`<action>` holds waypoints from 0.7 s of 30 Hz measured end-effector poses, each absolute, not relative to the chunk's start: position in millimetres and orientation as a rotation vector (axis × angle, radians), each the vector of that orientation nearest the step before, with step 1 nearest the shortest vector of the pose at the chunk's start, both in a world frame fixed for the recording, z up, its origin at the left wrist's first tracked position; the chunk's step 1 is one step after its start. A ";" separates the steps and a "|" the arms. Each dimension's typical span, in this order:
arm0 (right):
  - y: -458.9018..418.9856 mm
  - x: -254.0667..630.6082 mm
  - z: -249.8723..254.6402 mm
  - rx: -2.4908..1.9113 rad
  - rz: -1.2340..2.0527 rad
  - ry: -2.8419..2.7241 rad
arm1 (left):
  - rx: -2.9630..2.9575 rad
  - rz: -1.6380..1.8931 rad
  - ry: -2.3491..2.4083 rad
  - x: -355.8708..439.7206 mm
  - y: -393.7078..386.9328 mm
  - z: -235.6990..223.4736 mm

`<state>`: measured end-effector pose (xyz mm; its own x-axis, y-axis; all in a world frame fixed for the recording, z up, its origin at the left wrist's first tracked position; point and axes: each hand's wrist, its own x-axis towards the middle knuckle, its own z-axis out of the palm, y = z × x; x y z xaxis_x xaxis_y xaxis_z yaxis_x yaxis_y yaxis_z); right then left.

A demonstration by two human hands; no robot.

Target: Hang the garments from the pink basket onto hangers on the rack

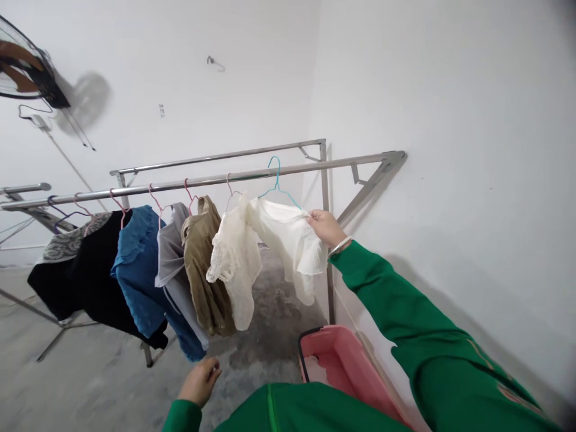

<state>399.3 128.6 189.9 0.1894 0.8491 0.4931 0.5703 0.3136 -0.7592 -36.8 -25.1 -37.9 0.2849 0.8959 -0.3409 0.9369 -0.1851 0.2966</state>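
With finger and thumb, my right hand (pixel 327 228) pinches the shoulder of a short white top (pixel 288 234). That top hangs on a turquoise hanger (pixel 278 180), hooked over the front rail (pixel 252 174) of a metal drying rack. My left hand (pixel 201 381) is low in front of me, its fingers curled in with nothing seen in them. It is below the hem of a blue top (pixel 146 276) and apart from it. Beside the white top hangs a cream lace top (pixel 237 264), then an olive-brown shirt (pixel 207 270).
Further left hang a grey garment (pixel 173 246) and black clothing (pixel 96 270). A pink basket (pixel 355 360) with a dark handle stands on the concrete floor by the right wall, some pale cloth inside. A fan (pixel 27 66) is mounted on the back wall at upper left.
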 end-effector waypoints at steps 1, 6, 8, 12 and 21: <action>134.6 394.7 187.2 -1.412 0.299 -1.477 | 2.097 -0.139 1.658 -39.7 -30.5 -43.4; 144.9 376.6 173.0 -1.507 0.185 -1.477 | 2.018 -0.199 1.736 -45.2 -53.6 -58.9; 143.9 372.0 166.7 -1.513 0.190 -1.487 | 1.993 -0.238 1.750 -43.9 -57.9 -59.2; 140.8 367.5 157.0 -1.510 0.200 -1.521 | 1.973 -0.321 1.749 -37.1 -58.1 -50.5; 117.3 377.6 132.4 -1.595 0.296 -1.621 | 1.879 -0.271 1.757 -21.8 -66.7 -29.2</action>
